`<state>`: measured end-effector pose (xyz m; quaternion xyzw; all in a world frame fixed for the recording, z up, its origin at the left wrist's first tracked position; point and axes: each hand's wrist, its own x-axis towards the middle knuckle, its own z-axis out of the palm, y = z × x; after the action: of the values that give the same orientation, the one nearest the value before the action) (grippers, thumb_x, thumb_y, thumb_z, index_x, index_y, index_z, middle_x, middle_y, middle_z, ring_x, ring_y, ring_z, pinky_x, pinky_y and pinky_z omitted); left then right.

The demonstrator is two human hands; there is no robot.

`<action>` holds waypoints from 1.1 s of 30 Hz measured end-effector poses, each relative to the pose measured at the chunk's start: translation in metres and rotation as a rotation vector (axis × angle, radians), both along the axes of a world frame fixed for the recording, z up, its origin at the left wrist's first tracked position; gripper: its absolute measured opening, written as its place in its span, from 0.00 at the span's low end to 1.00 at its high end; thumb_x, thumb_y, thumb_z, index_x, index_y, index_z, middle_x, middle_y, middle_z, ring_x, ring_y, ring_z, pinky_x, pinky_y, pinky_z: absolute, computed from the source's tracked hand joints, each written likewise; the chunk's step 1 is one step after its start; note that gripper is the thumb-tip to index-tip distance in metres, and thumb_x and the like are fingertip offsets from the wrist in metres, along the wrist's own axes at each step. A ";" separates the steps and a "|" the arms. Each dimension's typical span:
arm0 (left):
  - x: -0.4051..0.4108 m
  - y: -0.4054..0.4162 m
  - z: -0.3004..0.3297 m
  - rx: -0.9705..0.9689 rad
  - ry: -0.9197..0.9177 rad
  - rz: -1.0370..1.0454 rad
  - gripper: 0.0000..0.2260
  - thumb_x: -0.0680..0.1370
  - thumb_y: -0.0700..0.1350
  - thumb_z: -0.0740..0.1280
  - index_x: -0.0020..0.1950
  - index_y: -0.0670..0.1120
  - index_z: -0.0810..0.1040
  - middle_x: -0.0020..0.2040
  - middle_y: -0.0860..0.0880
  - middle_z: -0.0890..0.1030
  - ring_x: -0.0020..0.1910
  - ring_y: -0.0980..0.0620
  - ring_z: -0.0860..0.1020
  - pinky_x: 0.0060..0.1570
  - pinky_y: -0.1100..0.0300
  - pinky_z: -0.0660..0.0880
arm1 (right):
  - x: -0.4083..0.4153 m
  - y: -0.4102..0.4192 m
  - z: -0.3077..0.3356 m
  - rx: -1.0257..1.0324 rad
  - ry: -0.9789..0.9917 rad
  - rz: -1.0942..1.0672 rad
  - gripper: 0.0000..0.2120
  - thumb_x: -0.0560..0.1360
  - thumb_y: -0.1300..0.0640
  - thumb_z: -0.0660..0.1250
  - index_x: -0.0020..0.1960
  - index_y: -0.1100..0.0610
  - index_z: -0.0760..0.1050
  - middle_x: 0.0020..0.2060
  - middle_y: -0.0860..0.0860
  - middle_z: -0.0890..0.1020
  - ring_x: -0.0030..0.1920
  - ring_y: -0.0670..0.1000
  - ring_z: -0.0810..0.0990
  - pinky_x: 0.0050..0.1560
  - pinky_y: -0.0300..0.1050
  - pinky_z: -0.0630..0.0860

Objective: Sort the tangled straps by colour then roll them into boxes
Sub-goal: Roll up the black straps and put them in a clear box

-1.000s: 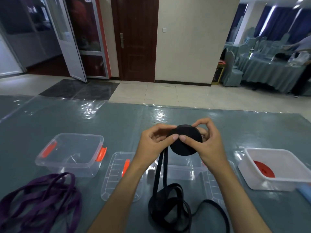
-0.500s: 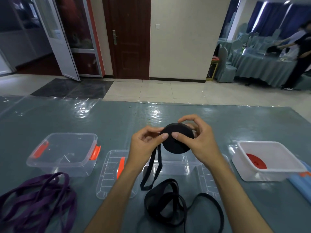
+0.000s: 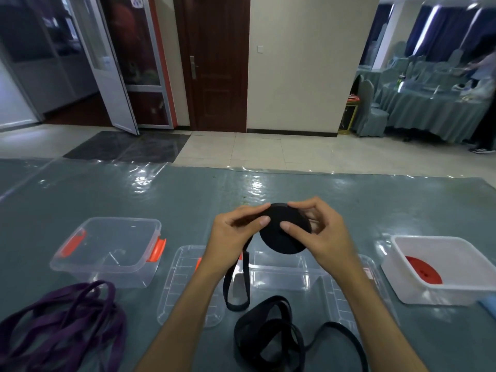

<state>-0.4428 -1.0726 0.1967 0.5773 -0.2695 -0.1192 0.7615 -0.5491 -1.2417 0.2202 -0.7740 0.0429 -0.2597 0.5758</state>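
Both hands are up above the grey-green plastic-covered table [image 3: 375, 210], working a flat round coil of black webbing strap [image 3: 284, 232]. The left hand [image 3: 233, 237] pinches the coil's left edge, thumb tip on the face and fingers curled behind. The right hand [image 3: 319, 237] holds the other side, thumb pressed on the front and fingers wrapped over the top and back. So it's a close, two-handed grip on the roll, held on edge facing the camera.

A loose tail of the same black strap [image 3: 237, 285] hangs down from under the left hand in a loop, and the rest of it sits in a tangled black pile [image 3: 268, 334] on the table near the forearms.

Right below the roll is a clear plastic box [image 3: 281, 272], with what look like two clear lids [image 3: 185, 285] flat on either side of it, though the arms cover a lot there. Further left there's another clear plastic box with orange latches [image 3: 110, 251], and in front of that a heap of purple strap [image 3: 61, 326]. Off to the right, a white plastic tub [image 3: 440, 291] has a rolled red strap [image 3: 424, 269] lying in it.
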 end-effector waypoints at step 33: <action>0.035 -0.052 -0.032 -0.054 0.124 0.069 0.11 0.74 0.39 0.75 0.56 0.42 0.86 0.54 0.44 0.88 0.56 0.46 0.86 0.58 0.58 0.81 | 0.045 -0.047 -0.024 -0.121 0.002 -0.010 0.21 0.72 0.60 0.80 0.62 0.47 0.80 0.54 0.43 0.86 0.56 0.50 0.85 0.54 0.54 0.85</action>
<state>-0.4078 -1.1245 0.1649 0.5570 -0.2048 -0.1212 0.7957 -0.5040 -1.2882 0.1960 -0.8074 0.0318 -0.2638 0.5268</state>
